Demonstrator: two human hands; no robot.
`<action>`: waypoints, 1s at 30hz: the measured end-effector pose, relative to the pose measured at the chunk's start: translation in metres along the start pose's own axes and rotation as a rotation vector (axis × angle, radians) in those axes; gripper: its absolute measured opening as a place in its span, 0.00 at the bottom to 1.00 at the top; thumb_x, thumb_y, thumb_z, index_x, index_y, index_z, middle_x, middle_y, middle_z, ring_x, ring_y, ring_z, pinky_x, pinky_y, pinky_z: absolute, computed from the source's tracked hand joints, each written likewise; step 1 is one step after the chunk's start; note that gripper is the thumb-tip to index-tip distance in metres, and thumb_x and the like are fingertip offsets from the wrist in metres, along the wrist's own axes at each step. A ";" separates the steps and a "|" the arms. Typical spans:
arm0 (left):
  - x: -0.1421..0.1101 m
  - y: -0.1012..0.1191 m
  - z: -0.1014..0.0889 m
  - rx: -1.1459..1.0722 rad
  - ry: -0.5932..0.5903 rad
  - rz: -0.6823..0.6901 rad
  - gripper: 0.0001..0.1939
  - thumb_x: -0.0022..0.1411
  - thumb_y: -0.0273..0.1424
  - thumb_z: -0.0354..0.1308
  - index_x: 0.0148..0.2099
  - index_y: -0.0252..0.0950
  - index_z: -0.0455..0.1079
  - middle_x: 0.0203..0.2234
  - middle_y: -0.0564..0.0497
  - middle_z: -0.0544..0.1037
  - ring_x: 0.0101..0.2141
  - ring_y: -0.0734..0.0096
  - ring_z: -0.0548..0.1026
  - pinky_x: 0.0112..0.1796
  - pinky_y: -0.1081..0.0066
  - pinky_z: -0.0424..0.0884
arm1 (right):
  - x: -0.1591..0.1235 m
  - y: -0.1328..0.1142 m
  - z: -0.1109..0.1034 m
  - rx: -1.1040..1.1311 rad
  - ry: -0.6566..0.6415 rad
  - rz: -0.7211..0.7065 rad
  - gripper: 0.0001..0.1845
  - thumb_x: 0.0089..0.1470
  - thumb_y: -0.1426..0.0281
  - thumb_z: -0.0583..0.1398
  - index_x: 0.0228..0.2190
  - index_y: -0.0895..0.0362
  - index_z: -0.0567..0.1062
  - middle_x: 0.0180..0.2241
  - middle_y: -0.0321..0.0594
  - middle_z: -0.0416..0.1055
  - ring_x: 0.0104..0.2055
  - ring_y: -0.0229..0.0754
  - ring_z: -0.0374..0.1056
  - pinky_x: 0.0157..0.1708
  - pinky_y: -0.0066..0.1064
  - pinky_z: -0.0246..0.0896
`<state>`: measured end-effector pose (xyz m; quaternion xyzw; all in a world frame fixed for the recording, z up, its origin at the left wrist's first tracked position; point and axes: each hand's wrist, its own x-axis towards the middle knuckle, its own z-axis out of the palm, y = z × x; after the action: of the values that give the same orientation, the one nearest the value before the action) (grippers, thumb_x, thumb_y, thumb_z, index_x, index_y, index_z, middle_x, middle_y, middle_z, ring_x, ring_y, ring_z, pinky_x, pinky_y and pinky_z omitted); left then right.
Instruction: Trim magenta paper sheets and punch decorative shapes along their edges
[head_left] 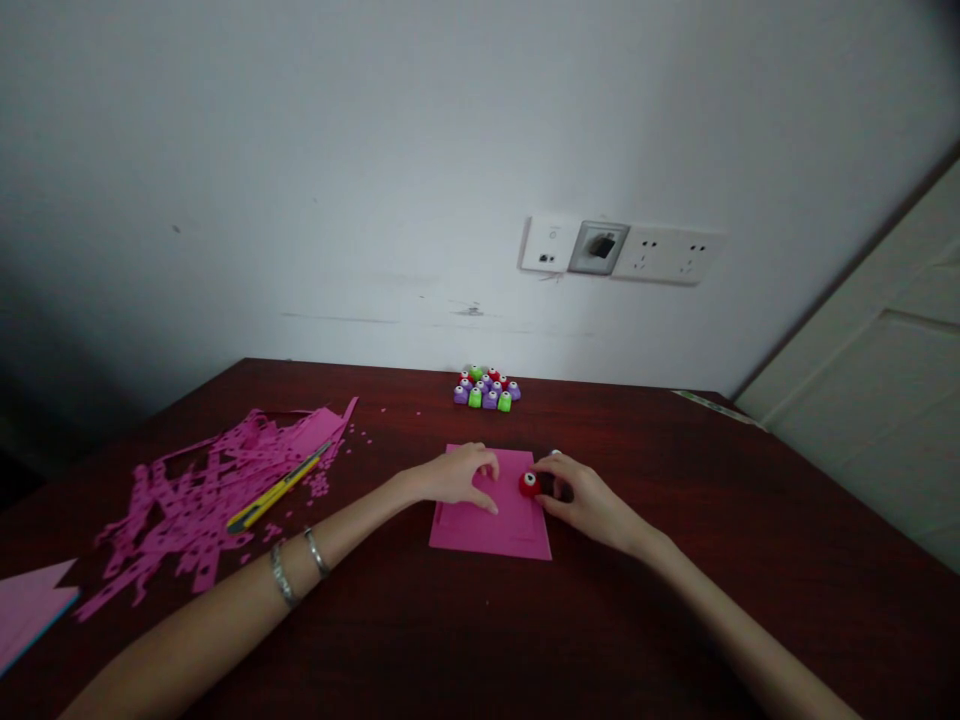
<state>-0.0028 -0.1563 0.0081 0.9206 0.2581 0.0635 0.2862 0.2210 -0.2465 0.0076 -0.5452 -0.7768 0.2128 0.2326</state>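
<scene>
A pink sheet of paper (491,535) lies flat on the dark red-brown table in front of me. Over its upper left part hovers my left hand (461,475), fingers curved and apart, with nothing between them. My right hand (589,500) is at the sheet's right edge, thumb and index finger closed on a small red paper punch (529,485) with a white and black top. Just behind the right hand's knuckles peeks the pale top of another small thing (556,453), mostly hidden.
Several purple, green and red punches (486,390) stand clustered near the wall. On the left lies a heap of punched pink paper strips (217,490), with a yellow utility knife (277,490) on it and scattered bits. Pink sheets (34,605) lie at the left edge.
</scene>
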 end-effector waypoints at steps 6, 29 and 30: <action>-0.001 -0.002 0.001 -0.014 0.011 0.040 0.21 0.48 0.43 0.62 0.40 0.35 0.65 0.36 0.50 0.67 0.37 0.68 0.65 0.38 0.71 0.60 | 0.002 0.005 0.001 0.002 -0.001 -0.009 0.11 0.51 0.68 0.58 0.39 0.54 0.73 0.34 0.40 0.66 0.29 0.37 0.60 0.32 0.30 0.59; -0.002 -0.001 -0.001 -0.002 0.006 0.034 0.22 0.48 0.44 0.61 0.41 0.35 0.65 0.37 0.49 0.67 0.37 0.68 0.65 0.37 0.71 0.59 | 0.001 0.001 -0.002 -0.003 0.029 0.065 0.12 0.47 0.63 0.61 0.34 0.56 0.75 0.29 0.37 0.68 0.28 0.37 0.61 0.29 0.29 0.57; -0.002 -0.001 0.000 0.000 0.004 0.033 0.22 0.48 0.45 0.61 0.41 0.35 0.65 0.37 0.49 0.67 0.37 0.68 0.65 0.37 0.71 0.60 | 0.001 0.001 0.000 -0.013 0.035 0.065 0.12 0.47 0.63 0.61 0.34 0.55 0.75 0.29 0.37 0.67 0.28 0.37 0.61 0.29 0.29 0.57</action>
<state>-0.0053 -0.1565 0.0081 0.9245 0.2436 0.0701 0.2848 0.2215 -0.2450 0.0077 -0.5751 -0.7560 0.2055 0.2357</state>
